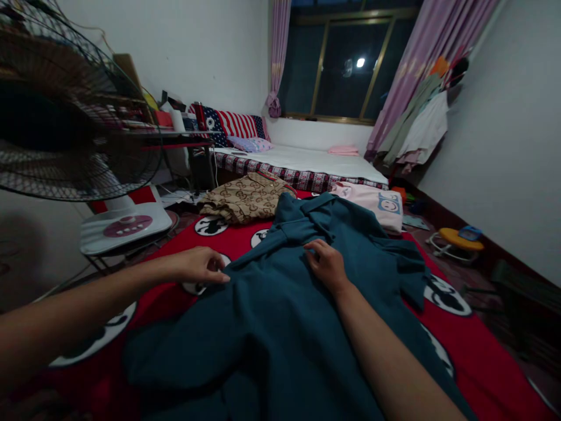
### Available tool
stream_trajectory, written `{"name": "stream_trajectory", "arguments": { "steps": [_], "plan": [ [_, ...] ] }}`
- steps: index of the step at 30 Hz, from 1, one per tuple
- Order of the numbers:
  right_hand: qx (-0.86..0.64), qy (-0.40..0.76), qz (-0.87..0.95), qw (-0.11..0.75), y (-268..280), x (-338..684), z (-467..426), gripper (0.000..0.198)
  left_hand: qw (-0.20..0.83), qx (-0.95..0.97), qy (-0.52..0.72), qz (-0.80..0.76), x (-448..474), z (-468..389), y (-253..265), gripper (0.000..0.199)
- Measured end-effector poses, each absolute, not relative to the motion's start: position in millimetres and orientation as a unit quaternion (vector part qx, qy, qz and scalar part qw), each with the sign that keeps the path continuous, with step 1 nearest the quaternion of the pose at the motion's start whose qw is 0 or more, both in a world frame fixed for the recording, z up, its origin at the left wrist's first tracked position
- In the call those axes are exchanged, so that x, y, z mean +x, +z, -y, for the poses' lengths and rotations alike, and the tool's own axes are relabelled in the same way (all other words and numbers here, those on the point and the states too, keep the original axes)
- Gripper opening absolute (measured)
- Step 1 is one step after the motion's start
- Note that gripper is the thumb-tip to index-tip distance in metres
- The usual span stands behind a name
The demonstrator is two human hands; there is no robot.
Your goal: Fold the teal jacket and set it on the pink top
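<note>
A dark teal collared shirt [280, 316] lies spread and wrinkled over a red blanket [170, 304] with round black-and-white patches. Its collar points away from me, and one short sleeve [414, 272] reaches out to the right. At the shirt's left edge is my left hand [199, 266], open, thumb and index finger apart, fingertips close to the cloth. My right hand [326, 266] is over the middle of the shirt below the collar, its fingers loosely bent and apart, with no cloth visibly gripped.
Beyond the shirt lie brown patterned shorts [249, 199] and a folded pink garment [372, 202]. A large fan [127, 225] stands close on the left. Behind are a desk [175, 135] and a bed [302, 158]. A yellow-topped stool [460, 238] is at right.
</note>
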State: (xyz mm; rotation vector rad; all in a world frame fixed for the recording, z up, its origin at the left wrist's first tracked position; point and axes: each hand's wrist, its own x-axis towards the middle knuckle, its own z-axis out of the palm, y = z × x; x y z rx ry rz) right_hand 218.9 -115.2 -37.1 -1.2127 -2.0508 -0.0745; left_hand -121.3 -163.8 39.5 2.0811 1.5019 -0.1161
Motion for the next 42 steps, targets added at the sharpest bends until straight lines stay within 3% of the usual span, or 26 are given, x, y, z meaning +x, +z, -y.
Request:
{"name": "stream_trajectory", "arguments": {
  "steps": [7, 12, 16, 19, 22, 24, 27, 29, 32, 34, 38, 42],
  "plan": [
    [-0.466, -0.103, 0.844, 0.244, -39.1, 194.0, 108.3, 0.023, 0.361, 0.766, -0.095, -0.523, -115.6, 212.0, 48.2, 0.031],
    [-0.531, -0.078, 0.829, 0.158, -20.0, 190.6, 86.4, 0.026, 0.443, 0.730, -0.060, -0.517, -98.5, 212.3, 98.6, 0.028],
    [-0.571, -0.097, 0.787, 0.214, 18.6, 200.9, 61.1, 0.031, 0.467, 0.708, -0.008, -0.530, -59.8, 213.5, 158.9, 0.036],
    [-0.594, -0.106, 0.756, 0.252, 31.5, 215.1, 48.7, 0.029, 0.467, 0.768, -0.009, -0.438, -15.3, 224.4, 171.3, 0.037],
    [-0.613, -0.085, 0.746, 0.244, 12.8, 230.7, 50.2, 0.027, 0.509, 0.797, -0.110, -0.306, 28.6, 235.1, 140.9, 0.038],
    [-0.627, -0.054, 0.739, 0.242, -12.1, 240.4, 56.3, 0.024, 0.575, 0.733, -0.263, -0.250, 52.2, 236.0, 109.9, 0.034],
    [-0.617, -0.006, 0.723, 0.313, -47.2, 252.8, 63.4, 0.026, 0.601, 0.675, -0.373, -0.211, 75.3, 223.3, 74.2, 0.026],
    [-0.592, 0.020, 0.702, 0.396, -60.2, 259.6, 63.6, 0.027, 0.519, 0.774, -0.262, -0.249, 83.1, 205.2, 61.5, 0.027],
    [-0.568, 0.069, 0.630, 0.525, -65.9, 269.2, 58.7, 0.024, 0.235, 0.897, 0.085, -0.364, 87.6, 168.1, 44.6, 0.022],
    [-0.567, 0.093, 0.581, 0.576, -67.0, 275.6, 54.8, 0.022, 0.100, 0.872, 0.229, -0.421, 87.7, 142.9, 25.9, 0.033],
    [-0.566, 0.165, 0.501, 0.634, -73.6, 286.0, 49.7, 0.031, 0.075, 0.832, 0.198, -0.513, 84.7, 111.9, -22.9, 0.070],
    [-0.580, 0.228, 0.483, 0.615, -75.6, 291.7, 38.9, 0.031, 0.066, 0.847, 0.171, -0.499, 83.0, 110.2, -48.7, 0.073]
  ]
}}
